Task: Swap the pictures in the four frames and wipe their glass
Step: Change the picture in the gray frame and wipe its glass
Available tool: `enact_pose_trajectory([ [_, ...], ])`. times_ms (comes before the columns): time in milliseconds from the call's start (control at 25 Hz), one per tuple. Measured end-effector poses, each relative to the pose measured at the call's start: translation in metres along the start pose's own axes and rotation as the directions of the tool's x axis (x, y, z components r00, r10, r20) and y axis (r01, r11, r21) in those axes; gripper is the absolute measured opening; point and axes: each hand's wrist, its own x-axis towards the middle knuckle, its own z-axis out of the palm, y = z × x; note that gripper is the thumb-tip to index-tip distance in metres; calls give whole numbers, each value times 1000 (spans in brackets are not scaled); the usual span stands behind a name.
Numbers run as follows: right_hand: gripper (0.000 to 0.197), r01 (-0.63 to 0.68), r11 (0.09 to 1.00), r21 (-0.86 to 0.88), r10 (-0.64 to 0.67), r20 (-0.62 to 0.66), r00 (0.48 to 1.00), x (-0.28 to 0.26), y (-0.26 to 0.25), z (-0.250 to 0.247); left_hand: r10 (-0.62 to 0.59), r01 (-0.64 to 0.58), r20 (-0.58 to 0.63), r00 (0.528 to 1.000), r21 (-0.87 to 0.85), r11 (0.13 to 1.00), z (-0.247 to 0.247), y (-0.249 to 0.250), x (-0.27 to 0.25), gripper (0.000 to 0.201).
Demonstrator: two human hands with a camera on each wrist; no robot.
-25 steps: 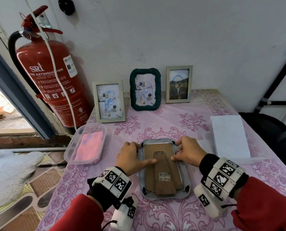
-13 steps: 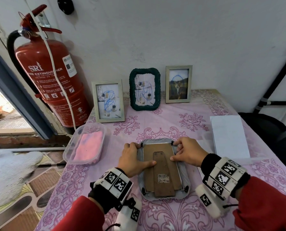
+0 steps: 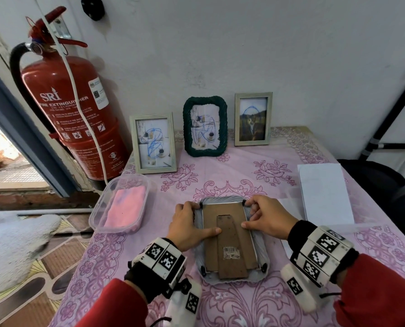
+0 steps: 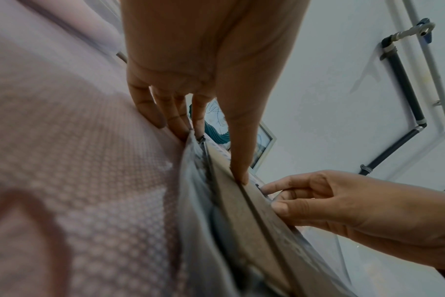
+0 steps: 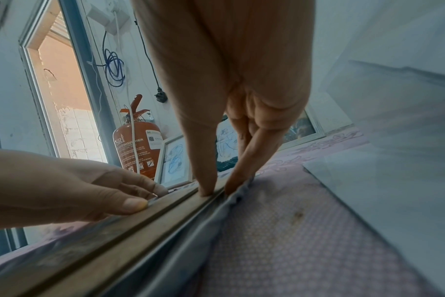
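Observation:
A grey frame (image 3: pixel 264 251) lies face down on the pink tablecloth, its brown backing board (image 3: pixel 229 246) and stand up. My left hand (image 3: pixel 196 220) holds its upper left corner, with the thumb (image 4: pixel 239 176) on the backing and the fingers on the outer edge. My right hand (image 3: pixel 255 215) holds the upper right corner, thumb (image 5: pixel 203 191) on the backing's edge and fingers by the black corner clip. Three frames stand at the wall: a pale one (image 3: pixel 154 142), a dark green one (image 3: pixel 205 126) and another pale one (image 3: pixel 253 119), all with blue scribbles on the glass.
A clear plastic tub with a pink cloth (image 3: pixel 123 204) sits left of the frame. White paper (image 3: pixel 324 192) lies to the right. A red fire extinguisher (image 3: pixel 71 119) stands at the table's far left corner, and a dark bag (image 3: pixel 380 185) sits beyond the right edge.

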Motion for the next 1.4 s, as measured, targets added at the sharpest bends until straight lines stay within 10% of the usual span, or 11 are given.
enact_pose_trajectory([
  [1400, 57, -14, 1000, -23, 16, 57, 998, 3, 1, 0, 2, -1, 29, 1000, -14, 1000, -2, 4, -2, 80],
])
